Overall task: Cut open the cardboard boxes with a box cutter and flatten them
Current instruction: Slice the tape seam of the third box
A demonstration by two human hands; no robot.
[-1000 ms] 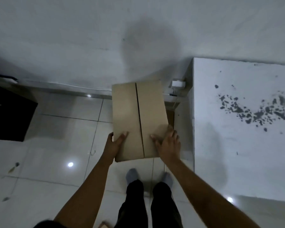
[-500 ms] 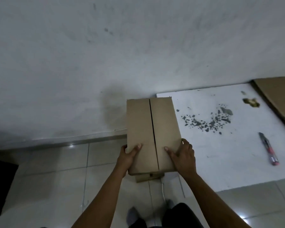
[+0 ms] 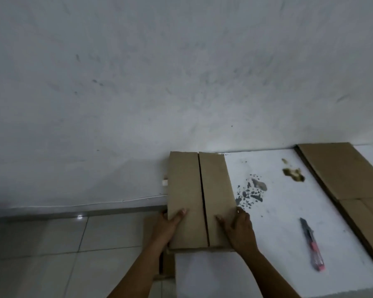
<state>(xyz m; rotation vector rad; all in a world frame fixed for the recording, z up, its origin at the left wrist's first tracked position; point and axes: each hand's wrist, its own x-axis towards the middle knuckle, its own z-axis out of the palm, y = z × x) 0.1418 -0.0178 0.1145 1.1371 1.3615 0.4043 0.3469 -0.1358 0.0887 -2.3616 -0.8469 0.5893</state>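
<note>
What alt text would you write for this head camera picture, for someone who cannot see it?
Two hands, left hand and right hand, hold a closed cardboard box at the edge of a white table. A red box cutter and flattened cardboard lie to the right.

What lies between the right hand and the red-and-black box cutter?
Head view: only bare white surface lies between the right hand and the red-and-black box cutter.

- My left hand and forearm are bare; no sleeve, watch or ring shows.
- My right hand at three o'clock of it is bare too, its forearm uncovered to the frame's edge.
</note>
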